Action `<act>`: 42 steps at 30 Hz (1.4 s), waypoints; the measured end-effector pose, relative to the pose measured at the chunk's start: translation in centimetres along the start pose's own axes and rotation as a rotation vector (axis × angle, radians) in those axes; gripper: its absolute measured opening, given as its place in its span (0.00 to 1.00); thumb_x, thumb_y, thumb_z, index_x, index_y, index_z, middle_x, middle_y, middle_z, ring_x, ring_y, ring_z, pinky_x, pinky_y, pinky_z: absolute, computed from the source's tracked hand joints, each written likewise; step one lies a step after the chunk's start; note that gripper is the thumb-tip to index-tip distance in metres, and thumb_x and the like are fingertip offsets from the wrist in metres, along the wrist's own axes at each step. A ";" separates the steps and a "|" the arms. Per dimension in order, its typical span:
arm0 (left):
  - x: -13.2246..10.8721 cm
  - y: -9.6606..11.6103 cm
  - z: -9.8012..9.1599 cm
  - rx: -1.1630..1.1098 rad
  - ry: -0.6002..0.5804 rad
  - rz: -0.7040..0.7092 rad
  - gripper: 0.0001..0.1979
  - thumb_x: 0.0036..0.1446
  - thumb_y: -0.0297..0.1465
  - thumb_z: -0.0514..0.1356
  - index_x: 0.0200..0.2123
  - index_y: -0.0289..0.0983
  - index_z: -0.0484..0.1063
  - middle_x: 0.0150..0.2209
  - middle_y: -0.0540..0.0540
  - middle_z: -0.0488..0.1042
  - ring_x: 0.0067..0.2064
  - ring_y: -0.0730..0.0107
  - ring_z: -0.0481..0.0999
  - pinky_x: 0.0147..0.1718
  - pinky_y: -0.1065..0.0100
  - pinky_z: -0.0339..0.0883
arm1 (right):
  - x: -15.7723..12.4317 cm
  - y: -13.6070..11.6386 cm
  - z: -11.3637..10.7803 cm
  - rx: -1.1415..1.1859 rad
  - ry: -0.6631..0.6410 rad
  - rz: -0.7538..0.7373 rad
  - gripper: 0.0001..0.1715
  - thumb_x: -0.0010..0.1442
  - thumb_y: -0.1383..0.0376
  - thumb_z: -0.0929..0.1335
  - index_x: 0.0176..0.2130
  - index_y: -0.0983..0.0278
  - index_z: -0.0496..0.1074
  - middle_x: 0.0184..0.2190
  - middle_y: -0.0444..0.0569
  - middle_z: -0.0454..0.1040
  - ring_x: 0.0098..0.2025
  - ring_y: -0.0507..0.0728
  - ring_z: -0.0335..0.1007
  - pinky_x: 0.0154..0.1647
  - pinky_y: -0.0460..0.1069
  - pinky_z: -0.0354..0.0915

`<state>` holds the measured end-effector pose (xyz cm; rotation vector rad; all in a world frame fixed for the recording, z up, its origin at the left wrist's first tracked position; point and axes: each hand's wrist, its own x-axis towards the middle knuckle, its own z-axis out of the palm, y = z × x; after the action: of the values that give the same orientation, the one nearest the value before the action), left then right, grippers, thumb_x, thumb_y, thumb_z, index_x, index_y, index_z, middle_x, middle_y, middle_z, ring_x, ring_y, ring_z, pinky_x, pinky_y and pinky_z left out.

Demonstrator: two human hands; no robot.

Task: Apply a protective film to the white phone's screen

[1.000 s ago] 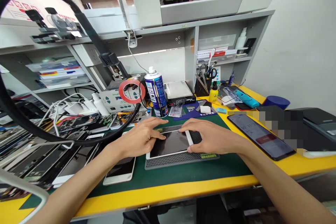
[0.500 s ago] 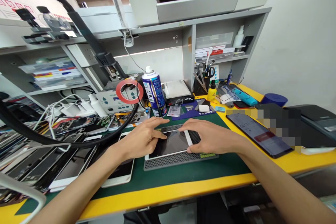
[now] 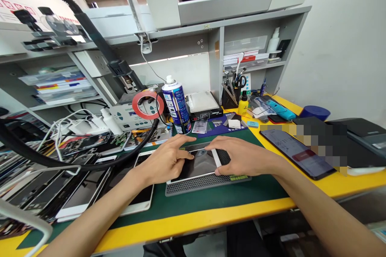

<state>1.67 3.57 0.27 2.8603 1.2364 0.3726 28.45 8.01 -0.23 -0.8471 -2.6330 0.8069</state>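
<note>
Resting on the perforated mat, the white-framed phone is spanned at its right end by the thumb and fingers of the right hand. Its screen is touched by a fingertip of the left hand, held apart from the right; whether its left end is also gripped cannot be told. The screen might be cracked by uneven pressure from that fingertip, or the phone skewed across the mat by a slackened right hold.

Cannot see the upper left corner of the white-framed device, hidden behind the left hand. Cannot make out anything beneath the pixelated patch. Find the pale machine cut off above.
</note>
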 end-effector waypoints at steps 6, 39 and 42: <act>0.1 0.1 0.0 0.002 -0.021 0.005 0.24 0.55 0.17 0.51 0.45 0.41 0.81 0.63 0.42 0.66 0.64 0.55 0.64 0.60 0.54 0.64 | 0.0 -0.1 0.0 -0.009 -0.006 0.008 0.37 0.54 0.54 0.73 0.60 0.59 0.69 0.57 0.53 0.70 0.57 0.66 0.67 0.56 0.54 0.62; 1.0 0.1 -0.5 -0.022 -0.141 -0.018 0.29 0.52 0.16 0.50 0.49 0.46 0.79 0.68 0.45 0.59 0.67 0.54 0.60 0.62 0.50 0.61 | -0.1 -0.8 -1.0 -0.026 -0.047 0.077 0.34 0.61 0.71 0.60 0.65 0.61 0.64 0.64 0.48 0.66 0.61 0.63 0.66 0.55 0.51 0.65; 1.1 0.3 -0.5 -0.018 -0.139 -0.030 0.28 0.53 0.16 0.50 0.48 0.45 0.80 0.67 0.44 0.60 0.66 0.54 0.61 0.61 0.51 0.61 | 0.0 -0.7 -1.0 0.004 -0.025 0.083 0.31 0.63 0.70 0.59 0.63 0.62 0.66 0.62 0.47 0.68 0.61 0.62 0.66 0.55 0.50 0.65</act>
<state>2.51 4.16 0.99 2.7944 1.2425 0.1800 28.56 7.95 0.98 -0.9574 -2.6318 0.8489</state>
